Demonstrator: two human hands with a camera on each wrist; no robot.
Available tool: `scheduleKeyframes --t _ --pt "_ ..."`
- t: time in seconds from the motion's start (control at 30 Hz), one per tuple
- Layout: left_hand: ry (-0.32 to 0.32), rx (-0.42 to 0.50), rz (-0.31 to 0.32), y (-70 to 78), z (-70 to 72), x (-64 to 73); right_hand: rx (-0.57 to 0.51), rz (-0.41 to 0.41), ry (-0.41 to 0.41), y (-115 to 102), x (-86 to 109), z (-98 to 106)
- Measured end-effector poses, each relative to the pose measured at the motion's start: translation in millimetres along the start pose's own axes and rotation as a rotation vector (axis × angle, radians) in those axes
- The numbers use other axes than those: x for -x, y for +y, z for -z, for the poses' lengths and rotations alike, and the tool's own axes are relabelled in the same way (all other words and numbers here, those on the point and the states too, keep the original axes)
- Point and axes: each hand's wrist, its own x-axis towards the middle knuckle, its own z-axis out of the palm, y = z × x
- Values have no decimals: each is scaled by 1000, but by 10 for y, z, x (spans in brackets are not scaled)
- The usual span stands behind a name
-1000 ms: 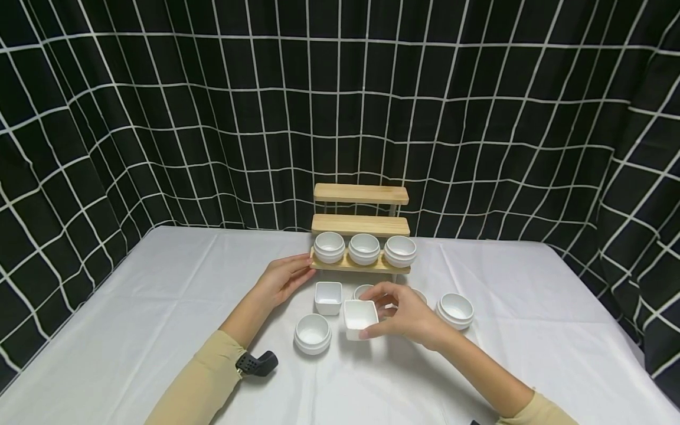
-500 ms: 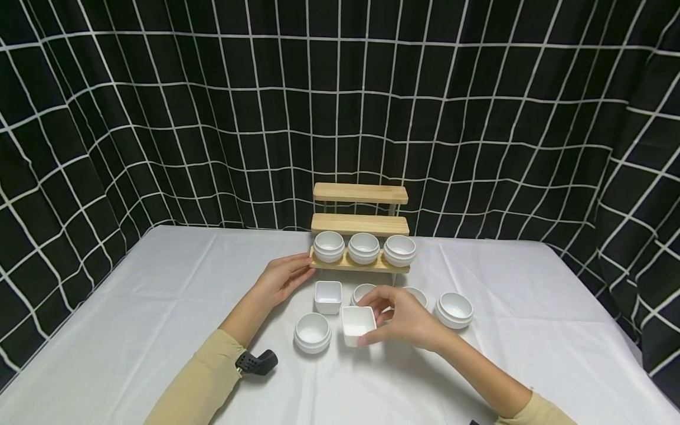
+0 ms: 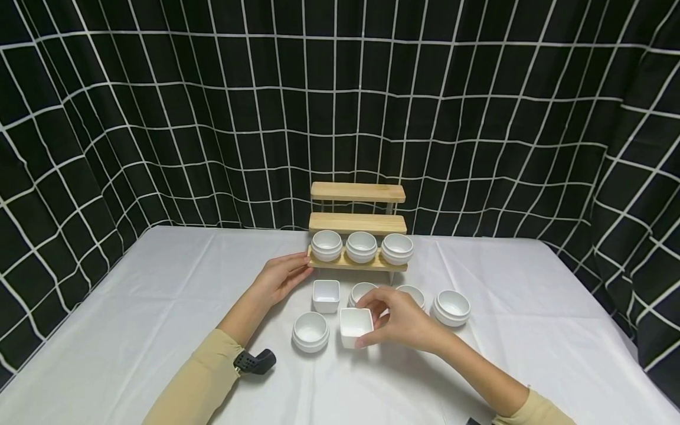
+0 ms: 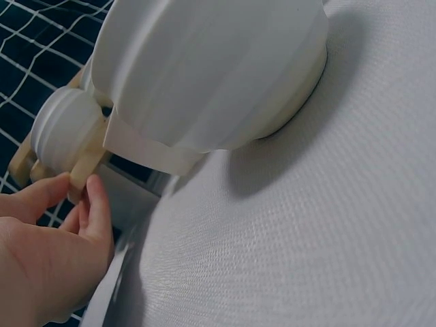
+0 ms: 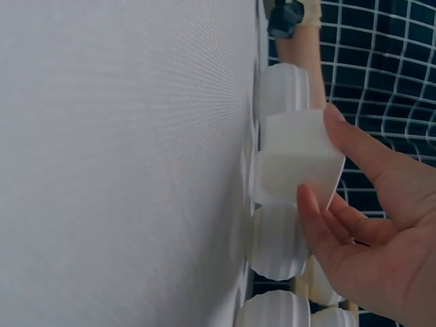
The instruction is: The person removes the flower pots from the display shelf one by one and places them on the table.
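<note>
My right hand (image 3: 402,319) pinches a white square cup (image 3: 355,326) between thumb and fingers, its opening facing up. In the right wrist view a gap shows between this square cup (image 5: 300,155) and the tablecloth. My left hand (image 3: 280,278) grips the left end of the lowest wooden shelf of a three-tier stand (image 3: 356,267); in the left wrist view thumb and fingers (image 4: 99,204) pinch the shelf's end. Three round white bowls (image 3: 362,247) sit in a row on that shelf. Another square cup (image 3: 326,295) stands on the table between the hands.
A round bowl (image 3: 310,332) stands nearest the front. Behind and beside the right hand are more round bowls (image 3: 451,307), two of them partly hidden by it. The stand's upper two shelves (image 3: 358,222) hold nothing. A black curtain with white grid lines (image 3: 340,106) hangs behind the table.
The right hand has brought the square cup slightly nearer the front and lower, uncovering more of the bowls behind. The left hand keeps its grip on the shelf.
</note>
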Motion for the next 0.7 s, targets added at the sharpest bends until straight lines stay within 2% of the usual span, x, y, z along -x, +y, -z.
scheduleKeyframes --t 0.7 --pt "3 -3 7 22 -10 29 32 56 -31 35 10 -41"
